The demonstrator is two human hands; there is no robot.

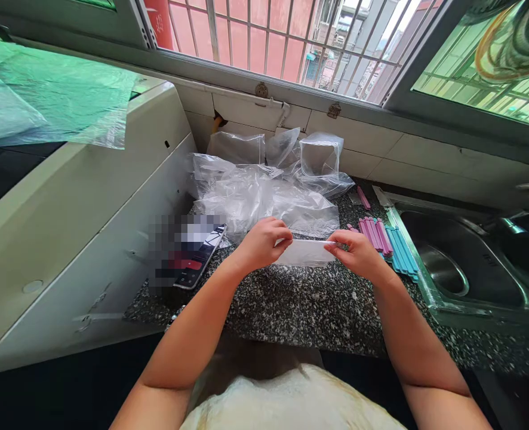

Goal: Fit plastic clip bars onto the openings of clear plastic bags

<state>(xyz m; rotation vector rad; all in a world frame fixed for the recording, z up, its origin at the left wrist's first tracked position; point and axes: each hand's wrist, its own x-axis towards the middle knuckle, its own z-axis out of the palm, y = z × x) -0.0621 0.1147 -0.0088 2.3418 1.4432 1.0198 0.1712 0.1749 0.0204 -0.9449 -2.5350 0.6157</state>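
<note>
Between my two hands a clear plastic bag (pixel 307 255) is stretched above the speckled counter, its top edge folded over into a whitish strip. My left hand (pixel 265 243) pinches the left end of that edge between thumb and fingers. At the other end my right hand (pixel 356 254) grips the corner the same way. Just beyond lies a heap of crumpled clear plastic bags (pixel 264 194). Close to the right hand are pink sealing clips (pixel 374 235) and blue sealing clips (pixel 401 251), laid side by side in bundles.
A phone (pixel 199 257), partly blurred out, lies left of my left hand. The steel sink (pixel 461 251) is set into the counter (pixel 300 304) on the right. A pale appliance side (pixel 112 221) walls off the left. Behind stands a tiled wall below a barred window.
</note>
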